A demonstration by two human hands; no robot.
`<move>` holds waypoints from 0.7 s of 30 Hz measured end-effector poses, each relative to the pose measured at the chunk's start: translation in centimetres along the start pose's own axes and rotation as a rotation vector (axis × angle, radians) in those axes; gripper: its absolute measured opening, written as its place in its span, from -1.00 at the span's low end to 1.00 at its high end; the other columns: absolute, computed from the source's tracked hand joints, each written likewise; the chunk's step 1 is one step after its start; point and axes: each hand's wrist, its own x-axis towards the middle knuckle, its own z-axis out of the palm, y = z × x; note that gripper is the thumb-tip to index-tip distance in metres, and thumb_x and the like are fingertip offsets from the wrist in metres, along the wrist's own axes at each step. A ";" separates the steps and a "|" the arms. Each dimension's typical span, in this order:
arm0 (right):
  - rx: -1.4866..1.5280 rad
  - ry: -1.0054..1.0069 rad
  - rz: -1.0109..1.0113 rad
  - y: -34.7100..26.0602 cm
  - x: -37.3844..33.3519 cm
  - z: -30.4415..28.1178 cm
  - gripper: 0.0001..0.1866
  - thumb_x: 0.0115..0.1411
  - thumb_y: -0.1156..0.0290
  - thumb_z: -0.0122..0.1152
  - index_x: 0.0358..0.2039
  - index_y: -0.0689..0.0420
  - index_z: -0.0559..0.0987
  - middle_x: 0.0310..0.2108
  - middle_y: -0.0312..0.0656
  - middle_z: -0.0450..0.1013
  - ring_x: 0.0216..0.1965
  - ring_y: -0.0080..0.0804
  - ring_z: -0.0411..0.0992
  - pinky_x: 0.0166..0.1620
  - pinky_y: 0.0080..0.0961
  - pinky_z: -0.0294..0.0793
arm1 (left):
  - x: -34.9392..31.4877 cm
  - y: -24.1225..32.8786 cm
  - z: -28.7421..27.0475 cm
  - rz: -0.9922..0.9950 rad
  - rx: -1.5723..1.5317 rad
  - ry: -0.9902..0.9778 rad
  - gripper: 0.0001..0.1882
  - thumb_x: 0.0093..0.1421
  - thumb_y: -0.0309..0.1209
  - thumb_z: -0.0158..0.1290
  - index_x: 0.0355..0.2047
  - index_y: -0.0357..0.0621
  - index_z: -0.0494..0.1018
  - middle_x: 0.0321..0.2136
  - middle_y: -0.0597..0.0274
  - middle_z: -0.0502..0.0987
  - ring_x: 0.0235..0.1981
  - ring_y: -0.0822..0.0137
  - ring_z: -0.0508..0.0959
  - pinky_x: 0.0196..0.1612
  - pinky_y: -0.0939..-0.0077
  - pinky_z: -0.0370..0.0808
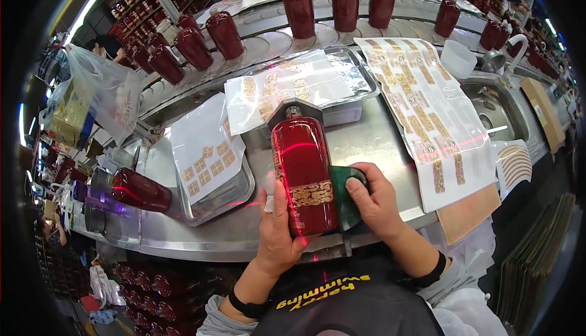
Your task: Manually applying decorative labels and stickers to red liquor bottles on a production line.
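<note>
A dark red glass bottle [302, 159] stands or leans in front of me, its neck by a dark angular holder [281, 115]. A gold patterned decal band [311, 196] runs across its lower front. My left hand [274, 235] grips the bottle's lower left side, with white coverings on some fingertips. In my right hand [378, 205] is a flat green scraper [345, 199], pinched between thumb and fingers, its edge against the bottle's right side. Red laser lines cross the bottle. Whether its base rests on anything is hidden.
Decal sheets [427, 122] lie to the right, others [210, 147] over metal trays on the left. Another red bottle [141, 191] lies on its side at left. Several bottles stand on the conveyor [268, 46] behind. A sink [494, 113] is at far right.
</note>
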 end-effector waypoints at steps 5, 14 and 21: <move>0.174 0.017 0.058 1.5 -0.8 -1.4 -0.72 0.30 0.37 0.15 -0.06 0.25 0.45 -0.26 -0.30 0.48 -0.24 -0.66 0.39 -0.17 -0.63 0.43 | -0.4 -0.3 0.1 -0.162 -0.370 -0.041 0.06 0.07 -0.15 0.18 0.34 -0.44 -0.20 0.27 -0.33 0.12 0.35 -0.21 0.05 0.33 -0.21 -0.21; 0.333 -0.016 0.139 1.1 -0.1 -2.4 -0.68 0.27 0.38 0.19 -0.03 0.26 0.43 -0.22 -0.27 0.47 -0.19 -0.64 0.39 -0.09 -0.63 0.42 | 2.4 3.4 -3.5 0.221 0.479 -0.161 -0.20 -0.02 -0.32 0.19 0.27 0.01 0.19 0.13 0.11 0.40 0.30 -0.01 0.13 0.33 -0.24 -0.21; 0.273 -0.040 0.128 1.6 -0.1 -2.8 -0.70 0.23 0.38 0.23 -0.11 0.26 0.43 -0.23 -0.23 0.48 -0.20 -0.63 0.40 -0.11 -0.64 0.42 | 4.4 5.0 -2.7 0.399 0.734 -0.275 -0.24 -0.03 -0.30 0.19 0.23 0.06 0.24 -0.08 0.26 0.53 0.22 0.05 0.23 0.32 -0.32 -0.31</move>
